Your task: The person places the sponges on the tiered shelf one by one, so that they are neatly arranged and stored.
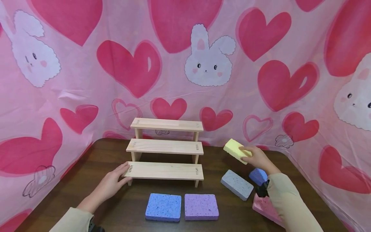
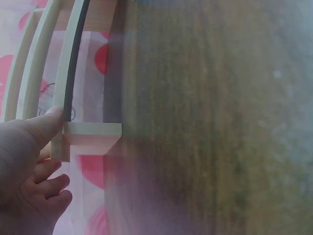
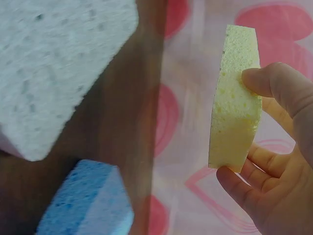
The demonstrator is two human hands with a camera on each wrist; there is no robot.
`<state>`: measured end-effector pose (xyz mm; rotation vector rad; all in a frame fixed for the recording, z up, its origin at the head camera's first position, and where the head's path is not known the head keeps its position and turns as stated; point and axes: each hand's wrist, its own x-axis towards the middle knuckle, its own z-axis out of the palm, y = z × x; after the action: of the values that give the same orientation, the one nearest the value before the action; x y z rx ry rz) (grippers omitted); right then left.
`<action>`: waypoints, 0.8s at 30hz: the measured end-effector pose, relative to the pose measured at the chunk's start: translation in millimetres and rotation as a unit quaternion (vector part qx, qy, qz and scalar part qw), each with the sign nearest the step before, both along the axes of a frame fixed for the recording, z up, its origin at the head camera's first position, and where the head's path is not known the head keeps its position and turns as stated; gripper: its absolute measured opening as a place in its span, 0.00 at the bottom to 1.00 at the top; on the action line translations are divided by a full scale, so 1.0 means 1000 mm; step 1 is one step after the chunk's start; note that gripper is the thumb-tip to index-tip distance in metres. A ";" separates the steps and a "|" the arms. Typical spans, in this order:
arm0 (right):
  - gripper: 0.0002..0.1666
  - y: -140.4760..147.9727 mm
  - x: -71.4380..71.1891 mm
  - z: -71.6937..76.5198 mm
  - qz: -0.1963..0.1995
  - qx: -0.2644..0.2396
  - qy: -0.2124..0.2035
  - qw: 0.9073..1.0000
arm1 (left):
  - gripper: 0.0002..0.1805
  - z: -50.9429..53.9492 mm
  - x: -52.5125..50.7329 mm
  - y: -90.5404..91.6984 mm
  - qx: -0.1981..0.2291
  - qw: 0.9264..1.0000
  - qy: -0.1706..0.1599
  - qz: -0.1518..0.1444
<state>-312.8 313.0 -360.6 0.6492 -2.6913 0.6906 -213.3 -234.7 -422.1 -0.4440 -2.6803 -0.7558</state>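
My right hand holds a yellow sponge by its near end, raised at the right of the shelf. In the right wrist view the thumb presses one side of the yellow sponge, with fingers on the other. My left hand grips the left end of the lowest step of a three-step wooden shelf. The left wrist view has the thumb on the step's edge and fingers curled beyond it. A grey sponge and a darker blue sponge lie below the right hand.
In front of the shelf, a light blue sponge and a purple sponge lie side by side. A pink sponge is partly hidden under the right sleeve. Behind the dark wooden table hangs a pink cloth with hearts and rabbits.
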 end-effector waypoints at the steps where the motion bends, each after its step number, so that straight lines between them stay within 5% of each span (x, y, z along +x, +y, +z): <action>1: 0.24 0.000 0.000 0.002 0.001 -0.004 -0.003 1.000 | 0.29 0.000 0.000 0.000 0.000 1.000 -0.002 -0.001; 24: 0.25 -0.019 0.002 0.050 0.027 0.006 0.043 0.999 | 0.29 0.004 0.000 0.000 0.001 1.000 -0.023 0.000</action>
<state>-310.7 294.2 -311.1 0.7390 -2.6091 0.6458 -212.9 -235.2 -418.1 -0.4323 -2.7215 -0.7791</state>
